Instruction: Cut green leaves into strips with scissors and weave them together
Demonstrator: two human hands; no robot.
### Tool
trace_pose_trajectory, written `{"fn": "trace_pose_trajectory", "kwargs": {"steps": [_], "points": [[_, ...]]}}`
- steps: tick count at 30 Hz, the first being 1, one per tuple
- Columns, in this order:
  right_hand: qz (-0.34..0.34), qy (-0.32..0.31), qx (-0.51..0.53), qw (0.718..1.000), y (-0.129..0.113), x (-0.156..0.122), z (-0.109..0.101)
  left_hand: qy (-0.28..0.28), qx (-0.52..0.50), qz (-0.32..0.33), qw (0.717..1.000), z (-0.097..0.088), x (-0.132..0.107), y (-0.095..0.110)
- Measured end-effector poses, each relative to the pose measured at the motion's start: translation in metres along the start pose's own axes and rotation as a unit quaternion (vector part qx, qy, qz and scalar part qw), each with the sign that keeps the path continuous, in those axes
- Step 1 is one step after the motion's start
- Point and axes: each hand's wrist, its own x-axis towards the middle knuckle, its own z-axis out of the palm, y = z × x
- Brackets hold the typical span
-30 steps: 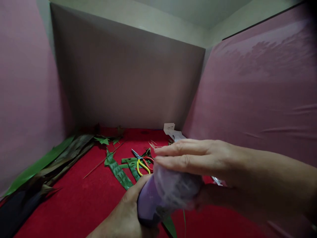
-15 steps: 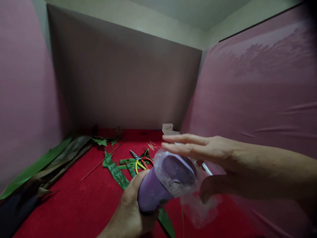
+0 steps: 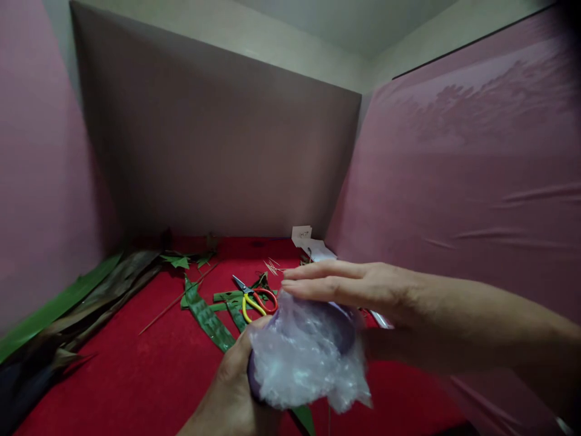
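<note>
My left hand (image 3: 238, 372) is wrapped round a purple cup-like container (image 3: 255, 380), tilted toward me. Crumpled clear plastic film (image 3: 306, 363) hangs over its mouth and down the near side, covering most of it. Fingers stretched out together, my right hand (image 3: 363, 283) lies flat along the far rim, on or just above the film; its thumb is hidden. Just beyond the container lie scissors (image 3: 250, 298) with one yellow and one red handle, blades pointing away to the left.
On the red cloth (image 3: 136, 369) lie cut green leaf strips (image 3: 206, 318), a thin stick (image 3: 175, 303) and several small wooden picks (image 3: 272, 266). Long dried and green leaves (image 3: 86, 303) run along the left. White papers (image 3: 313, 247) are at the back. Pink-draped walls (image 3: 454, 181) stand at both sides.
The plastic film, which hung loose to the right of the container, now bunches over its mouth and near side. My right hand has shifted slightly left and down.
</note>
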Motion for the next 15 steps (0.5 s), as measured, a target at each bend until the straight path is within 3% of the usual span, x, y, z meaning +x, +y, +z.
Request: {"fn": "trace_pose_trajectory", "kwargs": {"steps": [2, 4, 7, 10, 12, 15], "points": [[0.028, 0.025, -0.018, 0.999, -0.004, 0.005, 0.006, 0.0, 0.013, -0.006, 1.0, 0.003, 0.0, -0.002], [0.073, 0.06, -0.056, 0.994, -0.007, 0.01, 0.01, 0.041, 0.032, -0.021, 0.998, 0.006, -0.002, -0.004], [0.079, 0.045, -0.061, 0.994, -0.003, 0.013, 0.006, 0.086, 0.043, -0.056, 0.994, 0.008, -0.005, -0.004], [-0.007, -0.004, -0.002, 1.0, 0.003, 0.013, -0.001, 0.03, 0.026, -0.087, 0.995, 0.008, -0.005, -0.002], [-0.019, 0.0, 0.028, 0.999, 0.004, 0.016, 0.0, -0.001, 0.019, -0.099, 0.995, 0.008, -0.002, 0.0], [0.052, 0.065, 0.032, 0.996, 0.001, 0.021, 0.008, 0.076, 0.017, -0.113, 0.991, 0.009, 0.004, 0.0]]}}
